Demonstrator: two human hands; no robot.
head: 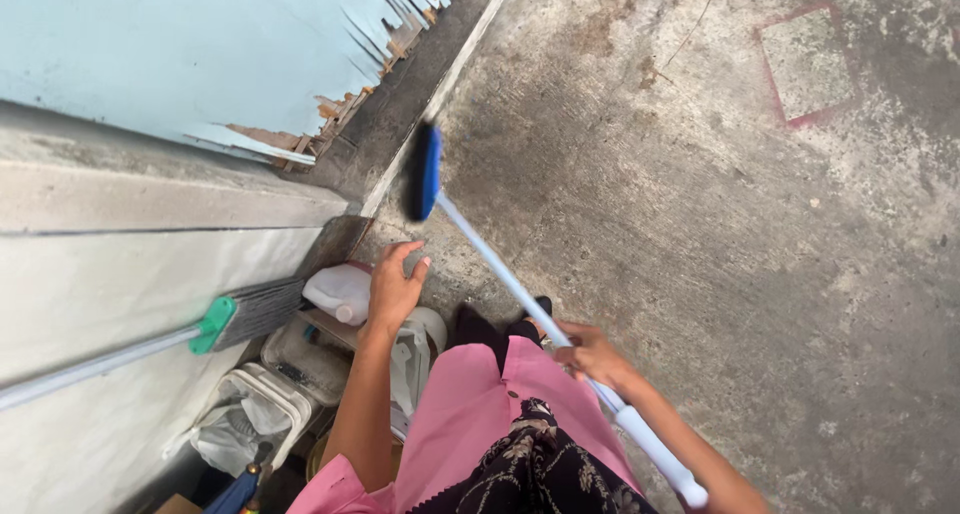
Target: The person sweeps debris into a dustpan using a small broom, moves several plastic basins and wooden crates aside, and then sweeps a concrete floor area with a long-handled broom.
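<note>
My right hand (592, 356) is wrapped around the white pole of the long-handled brush (520, 296), partway down; my left hand (393, 286) hangs free, fingers loosely spread, above a white jug (340, 292). The blue brush head (426, 172) sits out front, by the wall's foot. I judge it light, stiff and head-heavy, best gripped with two hands well apart. Tubs (300, 359) crowd my left; bare concrete floor (760, 264) opens rightward.
</note>
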